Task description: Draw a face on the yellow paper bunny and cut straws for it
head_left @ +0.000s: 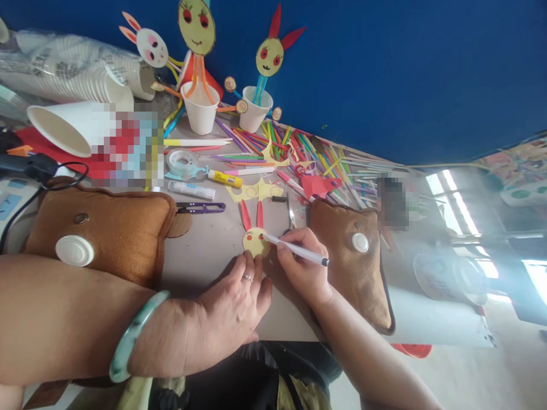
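Observation:
A small yellow paper rabbit face with red ears and red eyes lies on the grey table. My left hand, with a jade bangle at the wrist, holds the face's lower edge down with its fingertips. A white pen with a dark end is pinched in my right hand. Its tip touches or nearly touches the face's right eye. Above one eye, short dark lash strokes show. Beyond the ears lie yellow paper scraps. Purple thread snips rest to the left.
Brown cushions flank my hands. Behind are a glue stick, a tape roll, a heap of coloured sticks and paper cups bearing paper-faced figures. Stacked cups lie back left. A blue wall rises behind.

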`<state>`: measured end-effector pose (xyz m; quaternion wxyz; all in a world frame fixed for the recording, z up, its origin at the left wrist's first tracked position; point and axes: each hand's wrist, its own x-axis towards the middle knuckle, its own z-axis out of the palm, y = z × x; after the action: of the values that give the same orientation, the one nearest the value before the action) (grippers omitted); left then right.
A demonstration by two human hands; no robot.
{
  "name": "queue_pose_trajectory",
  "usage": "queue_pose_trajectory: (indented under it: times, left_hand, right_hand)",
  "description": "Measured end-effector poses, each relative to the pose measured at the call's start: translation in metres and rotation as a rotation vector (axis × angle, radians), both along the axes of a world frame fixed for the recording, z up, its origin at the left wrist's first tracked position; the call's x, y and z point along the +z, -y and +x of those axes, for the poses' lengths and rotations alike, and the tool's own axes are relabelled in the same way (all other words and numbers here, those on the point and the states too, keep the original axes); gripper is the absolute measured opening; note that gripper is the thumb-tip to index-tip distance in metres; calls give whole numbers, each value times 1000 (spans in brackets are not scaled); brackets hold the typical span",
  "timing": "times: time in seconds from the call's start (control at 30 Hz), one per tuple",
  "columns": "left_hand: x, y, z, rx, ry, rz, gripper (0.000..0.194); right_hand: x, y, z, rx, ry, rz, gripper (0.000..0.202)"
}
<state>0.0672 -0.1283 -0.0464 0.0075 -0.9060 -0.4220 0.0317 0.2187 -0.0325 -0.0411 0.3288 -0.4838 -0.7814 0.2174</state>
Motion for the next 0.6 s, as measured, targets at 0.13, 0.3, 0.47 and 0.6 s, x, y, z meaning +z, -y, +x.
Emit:
queue_pose_trajectory:
  times: [0.13,0.3,0.47,0.6]
  left_hand:
    - [0,0,0,-3,-7,-2,85]
    - [3,-1,0,-2,-23,-16,84]
    - [1,-1,1,-9,-10,7,84]
    - [-1,0,1,2,-10,-10,84]
  right_hand:
    - [0,0,0,15,2,4,8]
    - [0,1,-1,21,2,4,9]
    - [-1,1,-1,24,0,13,9]
    - [-1,1,0,-13,4,27,8]
